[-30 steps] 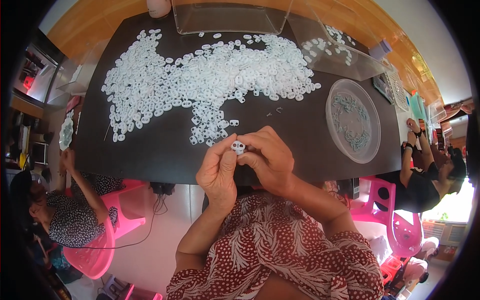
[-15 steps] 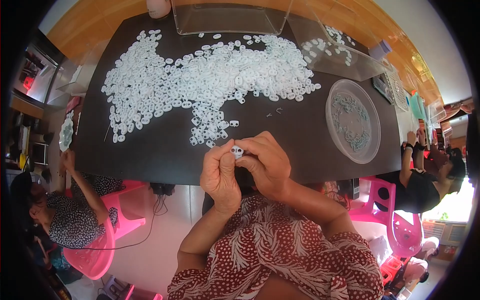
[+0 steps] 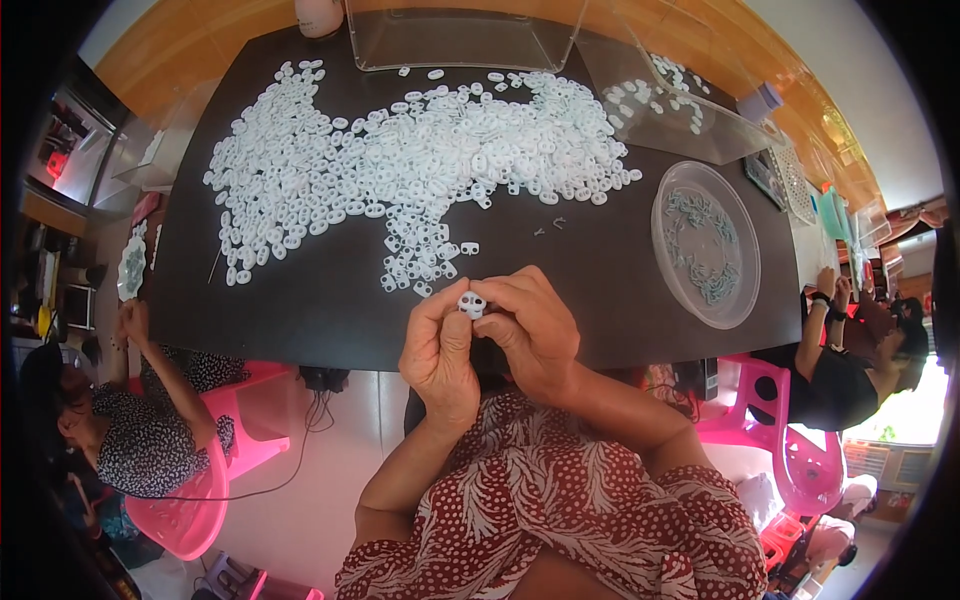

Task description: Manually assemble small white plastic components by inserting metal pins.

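Evidently, in the head view, both hands are busy with one small white piece [image 3: 472,304], which sits right between the tips of the fingers [image 3: 515,297], above the near edge of the dark table [image 3: 600,290]. The left hand [image 3: 437,365] pinches it from one side and the right hand [image 3: 540,335] from the other, index fingers and thumbs drawn narrow around it. Two dark holes face upward. The step looks like close two-handed work on this piece, perhaps pressing or turning it; whether a second part is set in it cannot be told. To my eye, the next move calls for a firm, even pinch and small fingertip adjustments rather than any reach.

Just beyond the fingers lies a loose white piece [image 3: 469,248], with a small cluster [image 3: 415,250] of others ahead and to their left. Farther ahead spreads a big heap [image 3: 400,150] of white pieces. Two tiny grey bits [image 3: 558,221] lie ahead and to the right. Well to the right of the fingers is a round clear tub [image 3: 748,270] with a ring of grey-green bits [image 3: 715,283] inside. A clear box [image 3: 460,68] stands beyond the heap. Nothing seems to block the fingers; chiefly the thumbs get in the way of sight, covering part of the held piece's lower edge.
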Action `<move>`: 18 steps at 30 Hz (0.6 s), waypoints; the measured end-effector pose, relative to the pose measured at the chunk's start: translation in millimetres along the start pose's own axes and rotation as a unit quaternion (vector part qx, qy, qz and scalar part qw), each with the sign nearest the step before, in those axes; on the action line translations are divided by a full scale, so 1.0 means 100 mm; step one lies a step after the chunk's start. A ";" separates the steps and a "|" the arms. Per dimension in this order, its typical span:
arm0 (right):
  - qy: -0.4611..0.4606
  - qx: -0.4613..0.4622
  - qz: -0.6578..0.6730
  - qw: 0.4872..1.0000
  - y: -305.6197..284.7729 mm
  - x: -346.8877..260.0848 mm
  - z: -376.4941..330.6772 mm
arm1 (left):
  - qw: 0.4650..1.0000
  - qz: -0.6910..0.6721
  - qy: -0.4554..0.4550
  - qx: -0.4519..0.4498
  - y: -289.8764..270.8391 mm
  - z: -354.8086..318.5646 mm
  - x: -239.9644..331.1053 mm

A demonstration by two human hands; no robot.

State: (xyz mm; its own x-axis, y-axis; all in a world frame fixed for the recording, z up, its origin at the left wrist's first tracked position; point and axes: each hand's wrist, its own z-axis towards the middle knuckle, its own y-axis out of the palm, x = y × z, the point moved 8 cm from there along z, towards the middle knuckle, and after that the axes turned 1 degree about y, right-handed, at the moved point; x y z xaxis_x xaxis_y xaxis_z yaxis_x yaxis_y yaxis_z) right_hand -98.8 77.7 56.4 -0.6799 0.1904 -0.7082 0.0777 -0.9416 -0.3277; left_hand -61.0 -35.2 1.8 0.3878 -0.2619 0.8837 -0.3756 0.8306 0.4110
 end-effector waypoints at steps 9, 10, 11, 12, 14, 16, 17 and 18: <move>-0.023 0.024 -0.007 0.999 0.04 -0.07 -0.03 | 0.998 0.044 0.050 0.024 -0.04 -0.04 0.05; -0.024 0.024 -0.007 0.999 0.04 -0.07 -0.03 | 0.997 0.045 0.054 0.024 -0.03 -0.04 0.06; -0.028 0.019 -0.007 0.999 0.04 -0.07 -0.04 | 0.997 0.044 0.055 0.024 -0.03 -0.04 0.06; -0.032 0.015 -0.006 0.999 0.05 -0.07 -0.05 | 0.997 0.049 0.057 0.027 -0.04 -0.05 0.05; -0.036 0.017 -0.006 0.999 0.06 -0.08 -0.05 | 0.996 0.053 0.059 0.031 -0.05 -0.06 0.06; -0.039 0.019 -0.005 0.999 0.06 -0.08 -0.06 | 0.997 0.040 0.052 0.035 -0.05 -0.07 0.06; -0.044 0.018 -0.009 0.999 0.06 -0.09 -0.06 | 0.997 0.040 0.052 0.035 -0.05 -0.08 0.05; -0.048 0.017 -0.013 0.999 0.07 -0.10 -0.06 | 0.996 0.051 0.058 0.034 -0.06 -0.08 0.06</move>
State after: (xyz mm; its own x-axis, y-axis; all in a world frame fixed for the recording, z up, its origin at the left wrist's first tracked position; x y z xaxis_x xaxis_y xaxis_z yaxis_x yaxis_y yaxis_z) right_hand -87.6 71.2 57.4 -0.7485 0.1879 -0.6360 0.0361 -0.9461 -0.3220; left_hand -49.7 -37.3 2.9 0.4385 -0.1158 0.8912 -0.4723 0.8140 0.3382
